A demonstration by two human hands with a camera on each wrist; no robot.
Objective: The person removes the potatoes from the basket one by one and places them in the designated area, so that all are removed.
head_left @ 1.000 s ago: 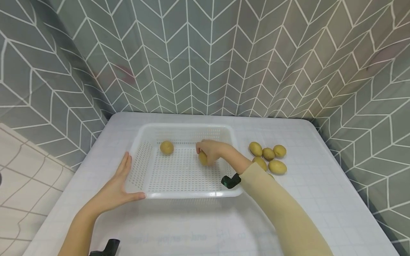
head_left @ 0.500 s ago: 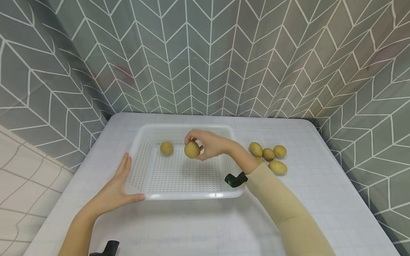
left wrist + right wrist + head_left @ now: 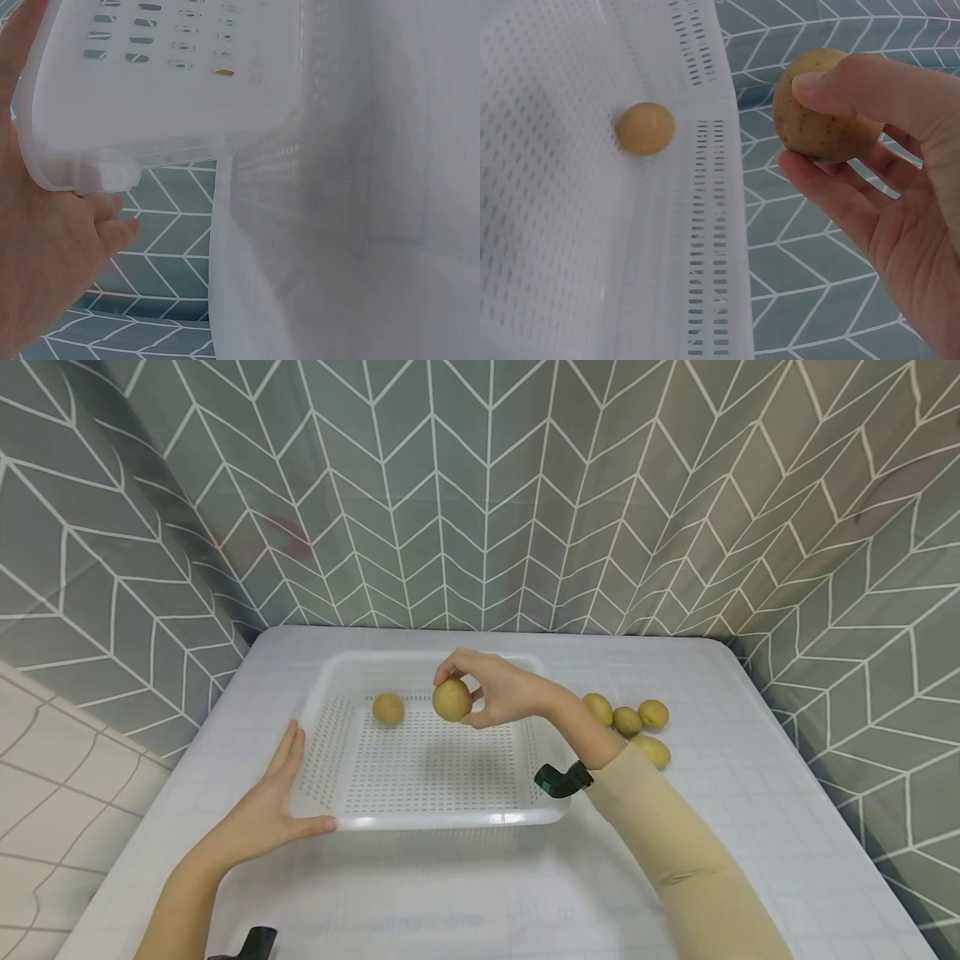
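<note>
Thumb and fingertips of my right hand (image 3: 498, 689) pinch a round, speckled potato (image 3: 817, 112) above the right half of a white perforated basket (image 3: 431, 818). A shadow falls on the basket floor below. Another potato (image 3: 387, 709) lies inside, toward the back left. My left hand (image 3: 262, 806) rests against the basket's front left corner, its fingers stretched along the left side and its thumb on the front rim. In the left wrist view, fingertips (image 3: 116, 229) show below the basket's edge.
Several potatoes (image 3: 627, 721) lie in a group on the white-covered table (image 3: 750, 827), right of the basket, partly behind the right forearm. A grey chevron-patterned curtain (image 3: 480, 502) stands behind the table and at its sides. Black camera mounts (image 3: 562, 780) sit at the wrists.
My right hand has lifted the potato from the right part of the basket, bringing it up and slightly left. The left hand and the other basket potato have stayed in place.
</note>
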